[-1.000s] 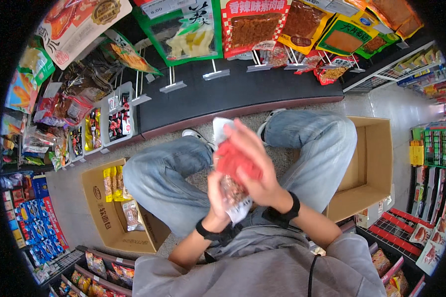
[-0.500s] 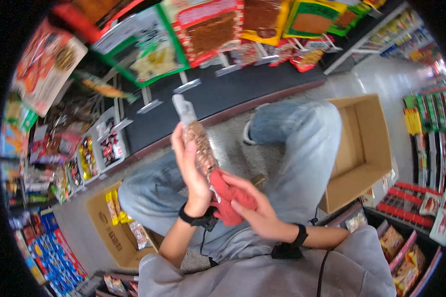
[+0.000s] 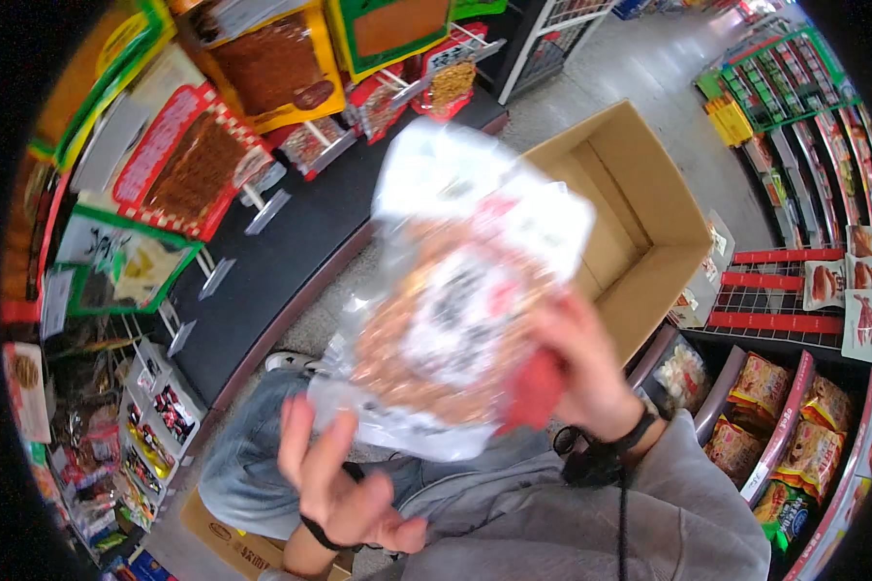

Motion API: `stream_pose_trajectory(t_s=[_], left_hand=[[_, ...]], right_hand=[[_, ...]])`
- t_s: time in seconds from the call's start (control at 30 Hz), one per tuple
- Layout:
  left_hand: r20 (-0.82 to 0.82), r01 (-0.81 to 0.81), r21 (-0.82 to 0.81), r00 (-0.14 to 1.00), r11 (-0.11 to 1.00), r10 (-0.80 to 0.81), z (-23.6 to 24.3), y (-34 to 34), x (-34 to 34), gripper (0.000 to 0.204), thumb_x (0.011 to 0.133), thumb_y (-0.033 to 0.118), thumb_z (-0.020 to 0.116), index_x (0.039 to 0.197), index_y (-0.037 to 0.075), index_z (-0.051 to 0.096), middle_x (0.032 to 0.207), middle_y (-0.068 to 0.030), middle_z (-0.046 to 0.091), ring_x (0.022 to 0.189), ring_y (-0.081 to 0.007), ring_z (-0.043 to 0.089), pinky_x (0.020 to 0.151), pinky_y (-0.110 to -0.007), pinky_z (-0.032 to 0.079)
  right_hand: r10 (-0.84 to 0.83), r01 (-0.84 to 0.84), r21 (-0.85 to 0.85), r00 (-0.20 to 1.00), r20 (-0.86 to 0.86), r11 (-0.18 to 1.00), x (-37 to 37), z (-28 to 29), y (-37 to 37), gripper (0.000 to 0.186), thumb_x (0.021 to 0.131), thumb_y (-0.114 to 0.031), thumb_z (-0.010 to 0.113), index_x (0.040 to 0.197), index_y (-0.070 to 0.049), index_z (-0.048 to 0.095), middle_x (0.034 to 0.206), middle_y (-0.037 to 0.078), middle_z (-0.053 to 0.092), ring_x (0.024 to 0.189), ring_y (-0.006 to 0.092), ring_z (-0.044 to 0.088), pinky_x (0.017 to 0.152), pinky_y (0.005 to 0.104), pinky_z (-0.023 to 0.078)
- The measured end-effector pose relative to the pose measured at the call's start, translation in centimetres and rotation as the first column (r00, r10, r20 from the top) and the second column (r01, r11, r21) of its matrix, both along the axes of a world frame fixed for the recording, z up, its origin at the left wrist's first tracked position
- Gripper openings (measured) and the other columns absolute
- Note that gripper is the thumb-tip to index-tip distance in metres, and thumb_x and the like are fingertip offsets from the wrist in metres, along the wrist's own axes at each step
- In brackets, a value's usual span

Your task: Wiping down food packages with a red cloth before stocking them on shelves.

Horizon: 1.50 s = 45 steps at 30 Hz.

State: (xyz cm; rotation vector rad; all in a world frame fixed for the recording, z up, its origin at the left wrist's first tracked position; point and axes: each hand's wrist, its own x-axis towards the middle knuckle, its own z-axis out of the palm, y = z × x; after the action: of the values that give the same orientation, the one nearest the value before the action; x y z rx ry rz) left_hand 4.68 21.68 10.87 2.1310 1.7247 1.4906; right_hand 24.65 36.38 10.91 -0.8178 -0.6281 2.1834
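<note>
A clear plastic snack bag (image 3: 378, 358) with reddish-brown, nut-like contents and a white label faces me, slightly blurred. My right hand (image 3: 591, 373) grips its right edge. A red cloth (image 3: 533, 387) is bunched in that same hand, pressed against the bag. By the bag's lower left corner is my left hand (image 3: 349, 484), open with its fingers spread; whether a fingertip touches the plastic I cannot tell.
A cardboard box (image 3: 649, 232) stands open beyond my right hand. Another carton (image 3: 228, 537) sits low at the left. Hanging snack packs (image 3: 271, 68) line a dark shelf (image 3: 291, 232) ahead. Bins of bagged snacks (image 3: 809, 450) are at my right.
The bag has turned from edge-on to showing its broad labelled face, and has come up and to the right. My left hand has let go of it. The view has swung right.
</note>
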Motion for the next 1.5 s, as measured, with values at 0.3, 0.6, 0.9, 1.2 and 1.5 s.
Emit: stream_pose_trajectory(t_s=[0.3, 0.6, 0.9, 1.2, 1.5], left_hand=[[-0.027, 0.013, -0.328, 0.999, 0.944, -0.023, -3.7, 7.3, 0.1, 0.04, 0.084, 0.026, 0.057, 0.118, 0.008, 0.049, 0.122, -0.0191, 0.054, 0.118, -0.044, 0.049, 0.098, -0.053, 0.039], [0.009, -0.086, -0.271, 0.996, 0.959, 0.092, -8.3, 8.9, -6.3, 0.055, 0.092, 0.055, 0.043, 0.123, 0.011, 0.047, 0.116, -0.0181, 0.056, 0.109, -0.0381, 0.053, 0.092, -0.052, 0.039], [0.401, 0.175, -0.896, 0.712, 0.407, 0.577, -19.7, 8.8, -16.3, 0.036, 0.097, 0.017, 0.051, 0.131, 0.004, 0.046, 0.117, -0.011, 0.058, 0.104, -0.0211, 0.059, 0.092, -0.033, 0.044], [0.531, -0.374, -0.642, 0.414, 0.67, 0.74, -33.3, 15.7, -27.6, 0.042, 0.092, 0.016, 0.063, 0.129, 0.006, 0.047, 0.118, -0.0071, 0.058, 0.106, -0.0199, 0.057, 0.086, -0.032, 0.046], [0.171, -0.61, -0.564, 0.574, 0.557, 0.801, -32.4, 25.0, -31.0, 0.048, 0.093, 0.027, 0.062, 0.129, -0.004, 0.056, 0.129, -0.0163, 0.056, 0.116, -0.0189, 0.052, 0.102, -0.032, 0.038]], right_hand=[[-0.54, 0.416, 0.354, 0.724, 0.429, 0.838, 17.1, -11.8, 21.8, 0.032, 0.097, -0.024, 0.057, 0.121, -0.005, 0.05, 0.103, 0.008, 0.064, 0.088, 0.0194, 0.066, 0.073, 0.0342, 0.057], [0.282, -0.448, -0.152, 0.238, 0.929, 0.881, 26.0, -37.6, 31.7, 0.024, 0.088, -0.004, 0.063, 0.112, -0.004, 0.062, 0.091, 0.0, 0.065, 0.078, 0.0128, 0.059, 0.072, 0.0294, 0.051], [-0.213, -0.107, 0.239, 0.205, 0.955, 0.965, 19.4, -43.5, 30.5, 0.035, 0.088, 0.004, 0.048, 0.12, -0.004, 0.059, 0.092, 0.006, 0.067, 0.083, 0.0176, 0.063, 0.076, 0.0298, 0.051], [-0.072, -0.572, 0.25, 0.316, 0.946, 0.781, 24.2, -45.9, 33.9, 0.041, 0.075, 0.008, 0.044, 0.11, -0.001, 0.063, 0.093, 0.011, 0.068, 0.088, 0.0223, 0.064, 0.082, 0.0307, 0.05], [0.004, -0.393, 0.136, 0.335, 0.942, 0.909, 20.5, -36.1, 30.7, 0.03, 0.09, 0.006, 0.042, 0.111, -0.004, 0.061, 0.091, 0.006, 0.065, 0.075, 0.0171, 0.064, 0.066, 0.029, 0.053]])
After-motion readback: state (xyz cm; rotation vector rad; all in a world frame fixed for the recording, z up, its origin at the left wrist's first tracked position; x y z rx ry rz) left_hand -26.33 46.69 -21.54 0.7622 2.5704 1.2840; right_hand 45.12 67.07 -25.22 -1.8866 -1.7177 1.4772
